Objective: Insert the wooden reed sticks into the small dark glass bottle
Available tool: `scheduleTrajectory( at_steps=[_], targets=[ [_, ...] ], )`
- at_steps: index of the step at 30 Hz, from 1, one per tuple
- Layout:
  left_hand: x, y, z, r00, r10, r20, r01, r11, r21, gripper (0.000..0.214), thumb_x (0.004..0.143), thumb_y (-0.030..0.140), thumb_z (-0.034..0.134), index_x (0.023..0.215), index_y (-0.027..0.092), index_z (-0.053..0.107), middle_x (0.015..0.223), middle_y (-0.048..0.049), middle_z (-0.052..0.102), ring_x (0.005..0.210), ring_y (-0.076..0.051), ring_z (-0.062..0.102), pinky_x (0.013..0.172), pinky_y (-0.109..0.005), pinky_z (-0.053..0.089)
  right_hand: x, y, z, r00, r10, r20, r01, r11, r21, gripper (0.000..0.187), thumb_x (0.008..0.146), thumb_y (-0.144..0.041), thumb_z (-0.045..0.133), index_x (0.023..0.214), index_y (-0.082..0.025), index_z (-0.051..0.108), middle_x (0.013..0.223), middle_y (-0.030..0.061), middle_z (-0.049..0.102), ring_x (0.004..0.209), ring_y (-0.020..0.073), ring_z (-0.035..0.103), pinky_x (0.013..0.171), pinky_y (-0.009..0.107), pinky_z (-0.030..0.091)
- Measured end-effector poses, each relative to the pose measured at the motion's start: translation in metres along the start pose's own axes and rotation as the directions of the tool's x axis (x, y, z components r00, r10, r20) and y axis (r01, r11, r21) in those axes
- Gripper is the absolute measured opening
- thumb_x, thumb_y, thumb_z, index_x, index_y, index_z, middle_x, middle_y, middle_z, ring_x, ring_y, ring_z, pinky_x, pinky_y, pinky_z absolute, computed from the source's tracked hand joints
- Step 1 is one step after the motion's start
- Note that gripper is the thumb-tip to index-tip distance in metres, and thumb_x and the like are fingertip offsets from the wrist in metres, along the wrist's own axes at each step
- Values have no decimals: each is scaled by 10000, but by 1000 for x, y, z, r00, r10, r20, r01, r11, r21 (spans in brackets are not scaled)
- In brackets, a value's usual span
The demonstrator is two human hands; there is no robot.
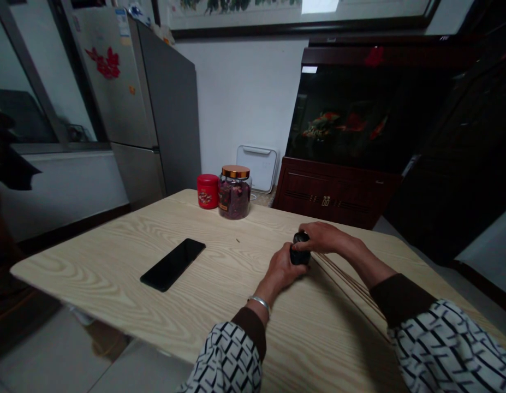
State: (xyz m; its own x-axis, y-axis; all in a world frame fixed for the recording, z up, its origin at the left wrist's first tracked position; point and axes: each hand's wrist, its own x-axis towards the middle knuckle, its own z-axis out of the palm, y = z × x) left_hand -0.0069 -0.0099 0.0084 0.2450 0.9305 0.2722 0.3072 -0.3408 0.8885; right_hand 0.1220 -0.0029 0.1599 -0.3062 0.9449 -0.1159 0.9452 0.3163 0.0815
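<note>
A small dark round container [299, 252] stands on the light wooden table [162, 311]. My left hand [283, 268] is wrapped around its lower body. My right hand [320, 238] is closed over its top. Most of the container is hidden by my fingers. A silver bangle sits on my left wrist.
A black phone [173, 264] lies flat to the left. A red tin [207, 191] and a glass jar [235, 192] with a copper lid stand at the far edge. A fridge [142, 103], a fish tank [359, 120] and a white box [259, 166] are behind.
</note>
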Motion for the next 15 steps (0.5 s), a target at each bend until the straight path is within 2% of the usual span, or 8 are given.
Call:
scheduleTrajectory(
  at_steps=[2,9,12,15],
  targets=[
    [0,0,0,1000,-15,12,15,1000,8,601,650,353,817,1175,191,574,1026,-63,711,896,-227,653,725,-273,471,0,0,-3,998,-59,5,59,998,18,434,780,-448,666,1136,-201,676,1110,128,720,993,292,674,778,342,479],
    [1,-3,1,1000,-18,18,18,1000,17,592,654,380,810,1162,196,568,1009,-63,707,867,-225,652,685,-263,456,-2,1,-11,976,-207,61,201,975,90,554,675,-170,694,1224,-231,644,1206,100,675,1059,274,638,872,348,484],
    [2,-2,0,1000,-16,10,15,1000,18,602,645,402,817,1150,185,572,1005,-72,705,857,-227,650,677,-267,452,-2,0,-12,955,-287,80,277,953,121,596,667,-151,701,1256,-229,645,1268,106,649,1139,287,610,958,370,469],
    [2,-1,-1,999,-28,21,28,1000,6,608,633,409,827,1135,179,573,990,-69,705,843,-224,645,678,-271,453,-1,3,-8,960,-264,95,247,955,164,844,642,-272,782,1436,-197,505,1432,144,539,1274,324,536,1043,397,441]
  ],
)
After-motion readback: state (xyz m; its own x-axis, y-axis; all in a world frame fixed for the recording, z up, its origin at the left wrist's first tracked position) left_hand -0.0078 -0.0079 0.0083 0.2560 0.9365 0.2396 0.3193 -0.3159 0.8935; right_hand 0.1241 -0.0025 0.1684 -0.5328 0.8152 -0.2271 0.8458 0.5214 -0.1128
